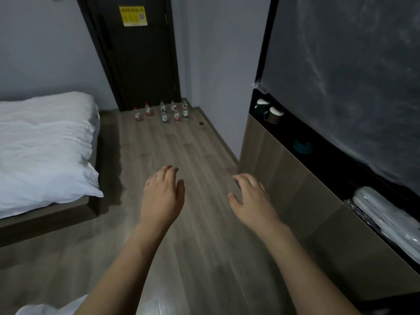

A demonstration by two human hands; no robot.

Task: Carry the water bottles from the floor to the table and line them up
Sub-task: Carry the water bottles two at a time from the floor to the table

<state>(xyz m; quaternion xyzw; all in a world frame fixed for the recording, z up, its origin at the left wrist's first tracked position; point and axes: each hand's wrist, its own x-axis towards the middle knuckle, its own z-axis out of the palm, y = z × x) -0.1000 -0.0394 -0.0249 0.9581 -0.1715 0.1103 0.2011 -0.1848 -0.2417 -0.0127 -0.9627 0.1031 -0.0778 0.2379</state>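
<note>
Both hands are empty and held out over the floor (181, 235). The left hand (162, 196) has its fingers loosely bent and close together, and the right hand (251, 198) has its fingers relaxed and a little spread. The water bottles (162, 111) stand far ahead of the hands, in a small group on the floor at the foot of the dark door (134, 53), well out of reach. The bed (43, 144) lies to the left of the left hand, and the counter (295, 189) runs along just to the right of the right hand.

I judge the step is to approach the bottles. It is better to walk close first and bend down, then take one bottle in each hand by its body, so that the neighbours are not knocked over.
</note>
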